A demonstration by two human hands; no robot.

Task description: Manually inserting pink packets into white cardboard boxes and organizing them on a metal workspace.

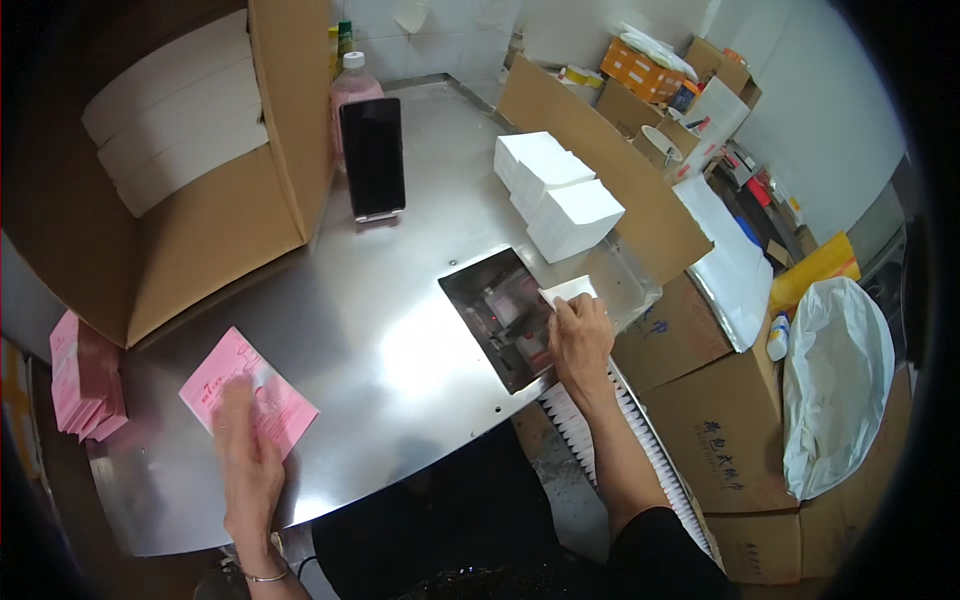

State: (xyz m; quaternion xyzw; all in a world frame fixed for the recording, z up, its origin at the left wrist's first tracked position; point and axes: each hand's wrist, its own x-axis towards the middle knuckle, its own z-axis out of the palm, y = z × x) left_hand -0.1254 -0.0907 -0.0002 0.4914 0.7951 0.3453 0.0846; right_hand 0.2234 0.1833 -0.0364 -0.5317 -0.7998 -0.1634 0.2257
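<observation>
My left hand (pixel 246 455) is over a flat pink printed packet (pixel 225 375) at the left of the steel table, fingers closed on it and slightly blurred. A translucent patch shows beside the fingers on the packet. My right hand (pixel 580 340) grips a small white block of folded tissue (pixel 568 290) by its near edge. That hand is beside the right rim of a rectangular opening (pixel 495 320) in the tabletop, where machine parts with a small red light show. White stacked tissue blocks (pixel 560 195) stand just beyond my right hand.
A phone (pixel 373 160) stands upright before a pink bottle (pixel 355 85). An open carton (pixel 200 250) holding white blocks rises at the left, above a pile of pink packets (pixel 85 380). Cartons (pixel 725 440), a white plastic bag (pixel 835 390) and a row of white tissues (pixel 655 455) lie right.
</observation>
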